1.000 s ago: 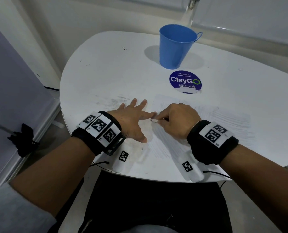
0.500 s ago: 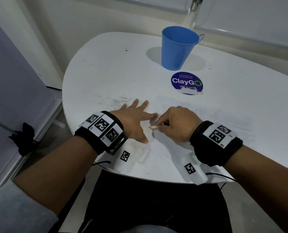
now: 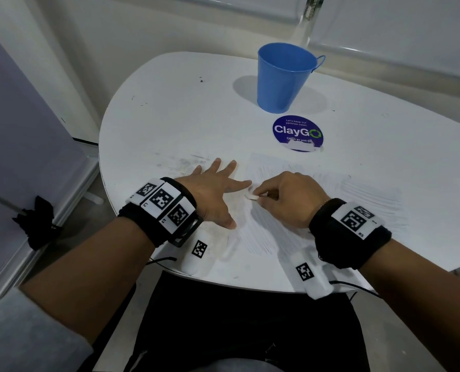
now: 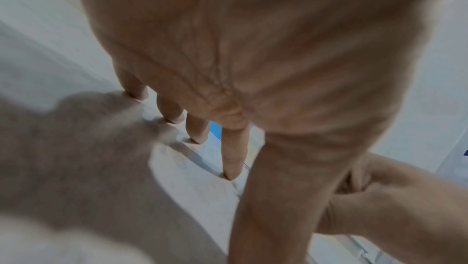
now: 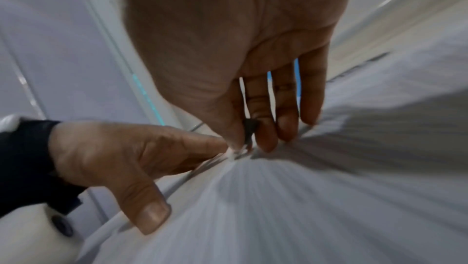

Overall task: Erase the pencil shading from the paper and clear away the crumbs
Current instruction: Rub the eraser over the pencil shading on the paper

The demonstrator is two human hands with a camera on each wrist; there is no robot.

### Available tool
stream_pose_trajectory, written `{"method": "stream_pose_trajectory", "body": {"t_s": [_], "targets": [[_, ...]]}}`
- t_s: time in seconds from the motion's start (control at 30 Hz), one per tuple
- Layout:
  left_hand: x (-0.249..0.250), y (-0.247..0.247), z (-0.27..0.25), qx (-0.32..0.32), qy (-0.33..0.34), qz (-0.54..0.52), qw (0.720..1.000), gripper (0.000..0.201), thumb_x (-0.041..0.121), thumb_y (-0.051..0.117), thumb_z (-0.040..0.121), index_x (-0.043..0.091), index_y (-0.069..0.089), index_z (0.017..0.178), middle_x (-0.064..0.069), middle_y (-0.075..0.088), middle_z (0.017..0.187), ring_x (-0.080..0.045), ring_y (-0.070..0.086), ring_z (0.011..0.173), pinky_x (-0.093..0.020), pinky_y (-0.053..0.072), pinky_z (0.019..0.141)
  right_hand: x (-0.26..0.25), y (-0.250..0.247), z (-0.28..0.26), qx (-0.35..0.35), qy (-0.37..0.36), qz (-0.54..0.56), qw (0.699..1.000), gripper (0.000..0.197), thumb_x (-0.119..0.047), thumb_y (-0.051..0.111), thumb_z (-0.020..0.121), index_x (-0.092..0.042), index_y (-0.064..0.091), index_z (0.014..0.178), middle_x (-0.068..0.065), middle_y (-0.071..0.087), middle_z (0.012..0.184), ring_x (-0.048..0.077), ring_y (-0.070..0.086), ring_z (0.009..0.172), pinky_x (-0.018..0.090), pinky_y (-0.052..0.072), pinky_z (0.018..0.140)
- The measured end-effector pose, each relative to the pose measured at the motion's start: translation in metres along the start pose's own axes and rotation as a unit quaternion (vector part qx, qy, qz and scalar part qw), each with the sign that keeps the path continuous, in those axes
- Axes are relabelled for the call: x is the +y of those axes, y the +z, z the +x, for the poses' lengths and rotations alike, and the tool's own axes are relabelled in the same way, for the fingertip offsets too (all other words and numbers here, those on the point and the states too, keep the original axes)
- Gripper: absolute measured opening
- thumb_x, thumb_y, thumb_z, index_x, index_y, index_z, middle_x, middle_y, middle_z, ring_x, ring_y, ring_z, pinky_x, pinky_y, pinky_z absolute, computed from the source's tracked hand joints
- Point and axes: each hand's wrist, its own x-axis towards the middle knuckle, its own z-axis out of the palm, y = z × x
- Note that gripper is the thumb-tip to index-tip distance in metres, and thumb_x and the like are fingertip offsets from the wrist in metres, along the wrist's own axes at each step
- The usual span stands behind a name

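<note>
Closest in, near the front edge of the table [image 3: 169,116], the paper [image 3: 331,210] is laid flat and covered in grey pencil shading [image 3: 365,202], with the strokes showing most clearly across its right half and toward the near edge. The left hand [image 3: 212,191] is spread flat, fingers straight and splayed, pressed down on the left edge of the sheet with the thumb pointed back toward the table's front edge, so nothing is gripped there, the paper is just pinned. Right beside it, the right hand [image 3: 285,197] is curled, and a small white eraser [image 3: 251,196] is pinched between thumb and fingertips, its tip held down on the paper just off the left index fingertip. In the right wrist view the pinch can be seen too, though that shot is pretty smeared. Crumbs can't really be made out at this blur. A bit further back, a round purple ClayGo sticker [image 3: 297,133] is stuck to the tabletop just past the sheet's far edge. Beyond that, toward the back edge, a blue cup [image 3: 285,79] is stood upright, well apart from the paper.
</note>
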Motion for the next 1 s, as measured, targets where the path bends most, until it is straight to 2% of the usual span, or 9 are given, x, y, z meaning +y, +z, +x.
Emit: {"method": "stream_pose_trajectory", "body": {"t_s": [0.07,0.2,0.3,0.37,0.5,0.63,0.77,0.9,1.0], "targets": [[-0.001,0.001,0.0,0.007,0.002,0.0,1.0,0.098,0.047,0.074,0.085,0.056,0.005,0.155,0.016,-0.024,0.164,-0.01,-0.031,0.148,-0.043,-0.014,0.123,0.009,0.003,-0.008,0.019,0.022,0.004,1.0,0.022,-0.033,0.06,0.094,-0.036,0.073,0.111,-0.013,0.072,0.094,0.011,0.064,0.086,0.023,0.043,0.073],[-0.004,0.005,0.0,0.012,0.007,-0.004,1.0,0.098,0.047,0.073,0.086,0.056,0.005,0.155,0.016,-0.025,0.164,-0.011,-0.031,0.148,-0.043,-0.014,0.124,0.016,0.009,-0.032,0.025,0.02,-0.008,0.999,0.024,-0.034,0.059,0.095,-0.035,0.072,0.115,-0.015,0.072,0.108,0.01,0.065,0.094,0.021,0.039,0.075],[-0.009,0.007,0.002,0.009,0.003,-0.018,1.0,0.1,0.05,0.075,0.083,0.061,0.004,0.152,0.019,-0.026,0.163,-0.013,-0.032,0.148,-0.048,-0.01,0.125,0.016,0.008,-0.045,-0.003,0.023,-0.014,1.0,0.024,-0.034,0.059,0.095,-0.036,0.072,0.115,-0.013,0.073,0.1,0.01,0.065,0.089,0.022,0.041,0.074],[-0.007,0.007,0.003,-0.003,0.012,-0.006,1.0,0.099,0.05,0.075,0.083,0.063,0.004,0.151,0.019,-0.027,0.162,-0.012,-0.033,0.148,-0.048,-0.011,0.125,0.015,0.007,-0.05,-0.026,0.024,-0.009,0.999,0.023,-0.035,0.06,0.094,-0.036,0.072,0.113,-0.014,0.073,0.097,0.008,0.065,0.087,0.022,0.044,0.074],[-0.002,0.005,0.003,-0.024,0.03,0.017,0.999,0.1,0.047,0.075,0.083,0.063,0.003,0.15,0.018,-0.029,0.161,-0.009,-0.035,0.145,-0.046,-0.014,0.124,0.014,0.009,-0.039,-0.015,0.015,0.078,0.997,0.023,-0.032,0.063,0.093,-0.033,0.073,0.114,-0.012,0.072,0.096,0.006,0.064,0.085,0.019,0.045,0.076],[-0.004,0.005,0.004,-0.036,0.017,0.026,0.999,0.105,0.049,0.076,0.08,0.067,-0.002,0.148,0.021,-0.032,0.159,-0.01,-0.038,0.144,-0.048,-0.012,0.124,0.008,0.01,-0.017,0.023,0.022,0.089,0.996,0.024,-0.028,0.061,0.094,-0.033,0.073,0.115,-0.009,0.073,0.101,0.009,0.065,0.089,0.022,0.048,0.081],[-0.003,0.004,0.004,-0.034,0.022,0.022,0.999,0.107,0.047,0.078,0.078,0.063,0.001,0.151,0.018,-0.03,0.161,-0.009,-0.037,0.145,-0.047,-0.015,0.123,-0.003,0.014,-0.016,-0.036,-0.034,0.069,0.996,0.022,-0.028,0.062,0.094,-0.036,0.074,0.111,-0.014,0.074,0.105,0.009,0.066,0.096,0.03,0.051,0.091],[-0.002,0.003,0.005,-0.035,0.018,0.028,0.999,0.107,0.05,0.077,0.079,0.064,-0.001,0.15,0.019,-0.031,0.161,-0.009,-0.037,0.145,-0.048,-0.014,0.124,0.003,0.008,-0.007,0.021,0.007,0.06,0.998,0.021,-0.029,0.063,0.093,-0.039,0.075,0.107,-0.014,0.075,0.1,0.009,0.066,0.087,0.022,0.048,0.078],[0.0,0.003,0.004,-0.032,0.019,0.024,0.999,0.106,0.049,0.077,0.079,0.062,0.0,0.151,0.018,-0.03,0.161,-0.009,-0.036,0.145,-0.047,-0.015,0.123,0.001,0.01,-0.015,-0.041,-0.026,0.059,0.997,0.018,-0.035,0.064,0.093,-0.037,0.075,0.107,-0.015,0.074,0.103,0.008,0.067,0.093,0.027,0.052,0.087]]}}
